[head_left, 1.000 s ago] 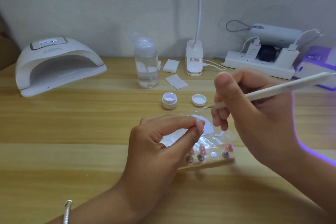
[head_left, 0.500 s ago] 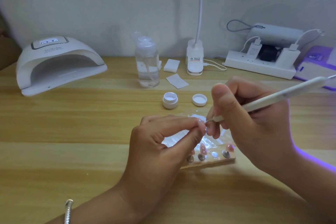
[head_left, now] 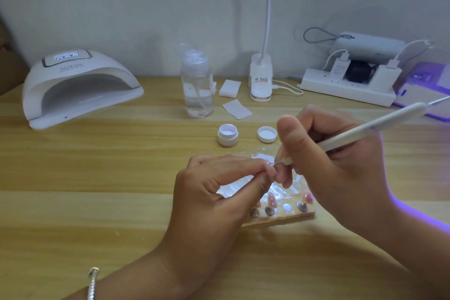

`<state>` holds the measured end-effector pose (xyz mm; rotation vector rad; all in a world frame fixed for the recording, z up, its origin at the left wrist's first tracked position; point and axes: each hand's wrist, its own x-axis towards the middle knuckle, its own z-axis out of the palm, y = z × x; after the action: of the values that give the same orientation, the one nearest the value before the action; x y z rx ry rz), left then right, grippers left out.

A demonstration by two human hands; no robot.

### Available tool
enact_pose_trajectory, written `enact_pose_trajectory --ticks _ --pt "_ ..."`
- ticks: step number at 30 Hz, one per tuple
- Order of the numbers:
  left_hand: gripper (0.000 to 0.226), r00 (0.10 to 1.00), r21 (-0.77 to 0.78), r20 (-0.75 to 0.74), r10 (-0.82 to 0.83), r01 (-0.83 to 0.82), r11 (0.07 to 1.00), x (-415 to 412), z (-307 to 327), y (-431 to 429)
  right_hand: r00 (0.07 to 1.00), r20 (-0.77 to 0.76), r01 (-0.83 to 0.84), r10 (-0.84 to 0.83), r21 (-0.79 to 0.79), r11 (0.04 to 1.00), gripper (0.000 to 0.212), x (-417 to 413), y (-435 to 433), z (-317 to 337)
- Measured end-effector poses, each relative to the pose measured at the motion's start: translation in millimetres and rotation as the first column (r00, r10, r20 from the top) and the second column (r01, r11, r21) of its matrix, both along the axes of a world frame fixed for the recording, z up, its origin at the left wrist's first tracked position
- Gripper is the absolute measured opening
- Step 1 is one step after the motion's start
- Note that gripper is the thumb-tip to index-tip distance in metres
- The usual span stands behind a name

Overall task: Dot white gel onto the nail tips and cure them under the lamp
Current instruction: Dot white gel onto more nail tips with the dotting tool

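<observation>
My left hand point(head_left: 214, 192) pinches a small nail tip point(head_left: 269, 165) between thumb and forefinger, above a shiny holder board point(head_left: 280, 217). Pink nail tips point(head_left: 271, 198) stand on metal pegs along the board's front. My right hand point(head_left: 323, 165) grips a white dotting pen point(head_left: 365, 131) like a pencil; its thin metal point touches the pinched nail tip. An open white gel jar point(head_left: 227, 134) and its lid point(head_left: 267, 134) sit just behind my hands. The white curing lamp point(head_left: 78, 87) stands at the far left with its opening facing me.
A clear pump bottle point(head_left: 197, 85) stands behind the jar, with white wipes point(head_left: 236, 109) beside it. A desk lamp base point(head_left: 261, 80), a power strip point(head_left: 345, 87) with chargers and a violet-lit device point(head_left: 428, 85) line the back right of the wooden table point(head_left: 97, 178).
My right hand has come down and to the left, bringing the pen's point from above the board onto the nail tip that my left hand pinches. My left hand has barely moved.
</observation>
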<state>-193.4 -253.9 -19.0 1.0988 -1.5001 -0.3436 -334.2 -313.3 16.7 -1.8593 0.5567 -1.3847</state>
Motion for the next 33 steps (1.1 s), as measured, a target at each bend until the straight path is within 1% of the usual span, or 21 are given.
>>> enact_pose_trajectory --ticks 12,18,21,23,25,27,29,31,33 --pt "0.012 1.0 -0.001 0.012 -0.003 0.003 1.0 1 1 0 0.999 -0.033 0.014 -0.014 -0.022 1.0 0.037 -1 -1 -2" --pt "0.011 1.0 0.033 0.012 0.012 -0.013 0.999 1 3 1 0.999 -0.028 0.014 -0.014 -0.005 1.0 0.041 -2 -2 -2" --pt "0.012 0.999 0.114 -0.029 0.046 -0.042 0.993 1 2 2 0.999 0.04 0.01 -0.01 0.016 1.0 0.04 -2 -6 2" --pt "0.015 0.995 0.15 -0.077 0.061 -0.049 0.987 1 0 3 0.996 0.079 0.038 -0.039 0.025 0.999 0.041 -4 -12 4" --pt "0.013 0.991 0.18 -0.129 0.048 -0.024 0.983 0 0 4 0.992 0.087 0.088 -0.091 0.044 0.995 0.044 -7 -20 5" --pt "0.01 0.983 0.19 -0.18 0.029 0.005 0.982 -1 1 4 0.99 0.015 0.142 -0.143 0.057 0.988 0.047 -10 -30 4" --pt "0.006 0.969 0.196 -0.248 0.004 0.046 0.98 0 1 3 0.979 -0.127 0.169 -0.158 0.084 0.982 0.048 -13 -39 0" --pt "0.006 0.964 0.21 -0.266 0.003 0.055 0.976 2 2 2 0.95 -0.287 0.171 -0.12 0.159 0.972 0.052 -15 -46 -7" --pt "0.01 0.954 0.222 -0.299 0.012 0.057 0.973 5 3 0 0.922 -0.381 0.18 -0.075 0.248 0.952 0.058 -16 -50 -15"
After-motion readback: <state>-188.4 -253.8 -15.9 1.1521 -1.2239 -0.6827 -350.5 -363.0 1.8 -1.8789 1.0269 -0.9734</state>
